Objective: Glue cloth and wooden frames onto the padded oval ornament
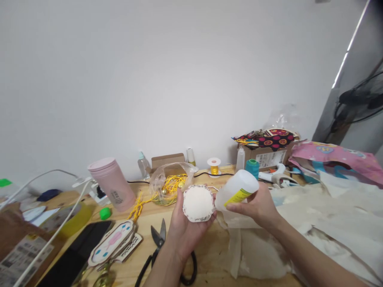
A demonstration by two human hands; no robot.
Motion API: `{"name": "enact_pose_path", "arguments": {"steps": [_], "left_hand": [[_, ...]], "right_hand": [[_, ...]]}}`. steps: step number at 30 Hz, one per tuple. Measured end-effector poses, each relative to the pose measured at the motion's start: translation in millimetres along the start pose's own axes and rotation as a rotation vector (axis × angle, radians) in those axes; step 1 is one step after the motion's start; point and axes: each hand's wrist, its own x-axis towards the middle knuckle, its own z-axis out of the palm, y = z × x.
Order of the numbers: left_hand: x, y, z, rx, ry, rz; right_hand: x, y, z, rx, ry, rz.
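**Bottle tipped toward the white plaque, its narrow end at the right rim**

The fingers [180, 200] of the left hand [188, 235] grasp a pale plaque [198, 203] with a patterned, scalloped edge; thumb on its left side, fingertips showing at its right, the blank face turned up toward the camera. The right hand [259, 205] has its fingers closed around a translucent bottle [235, 190] with a yellow label, the thumb along the near side.

The bottle's long axis slopes from its base, high on the right, down leftward to the plaque. Its narrow end is right beside the plaque's right rim; whether they touch cannot be told. The left hand is nearer the plaque, the right hand nearer the bottle's base.

Both are held above the wooden bench [209, 267]. Open-bladed scissors [159, 238] lie below the left forearm, which crosses over them. Wrinkled pale sheets [326, 215] spread under and beyond the right forearm. Just past the plaque sits a clear plastic bag [155, 185] with yellow cord [174, 182]; a teal thread spool [252, 168] stands close behind the bottle. Farther left are decorated pieces [113, 241], a dark phone [78, 255] and a pink cup [113, 185]. A plain wall [179, 79] rises behind.
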Motion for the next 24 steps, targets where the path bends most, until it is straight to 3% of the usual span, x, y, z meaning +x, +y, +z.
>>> {"name": "enact_pose_path", "arguments": {"steps": [7, 24], "left_hand": [[1.2, -2.8, 1.6, -0.032, -0.046, 0.047], [0.4, -7.2, -1.3, -0.161, -0.093, 0.215]], "right_hand": [[-4.2, 4.7, 6.1, -0.188, -0.029, -0.067], [-9.1, 2.0, 11.4, -0.126, 0.055, -0.042]]}}
